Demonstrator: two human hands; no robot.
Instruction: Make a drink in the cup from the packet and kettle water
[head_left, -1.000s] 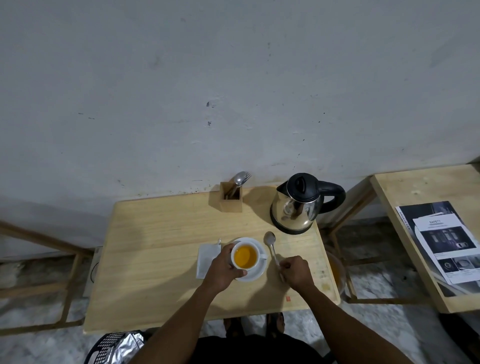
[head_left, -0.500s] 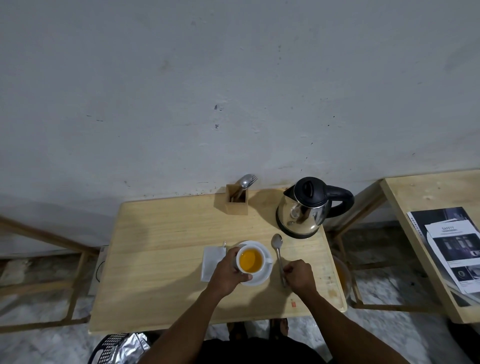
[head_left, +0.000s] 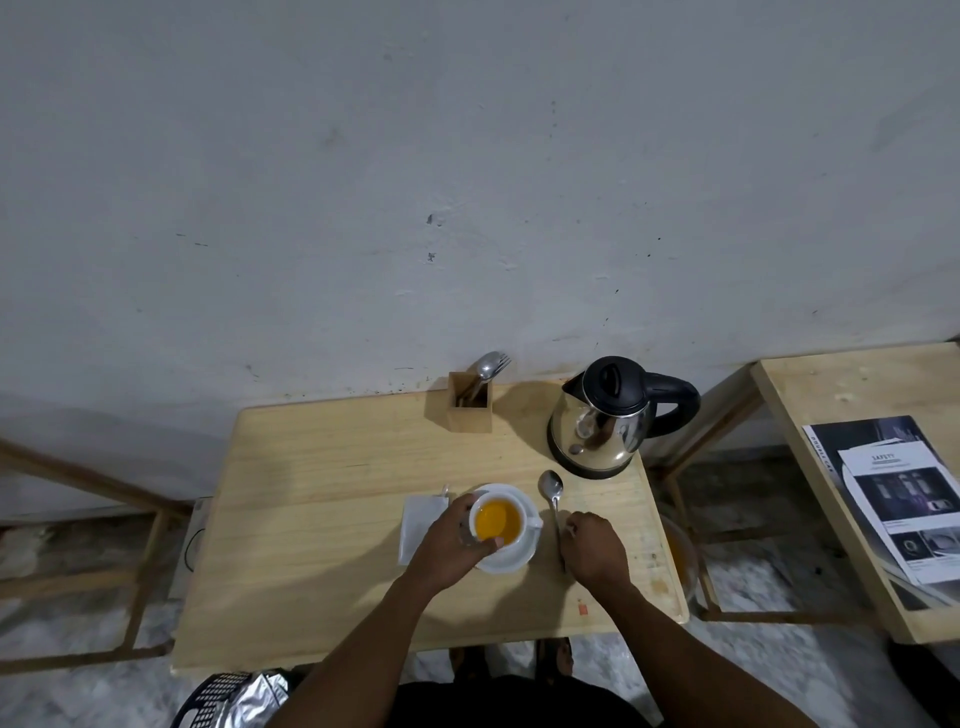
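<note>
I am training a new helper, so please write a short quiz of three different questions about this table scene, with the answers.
1. True or false: the cup is empty.
2. Which hand is on the cup? A) left hand B) right hand C) neither
3. Fill in: the spoon lies on the table, its bowl end pointing toward the ______.

Key
1. False: it holds orange liquid and stands on a white saucer.
2. A: its fingers wrap the cup's side; the right hand rests closed over the spoon's handle.
3. kettle
</note>
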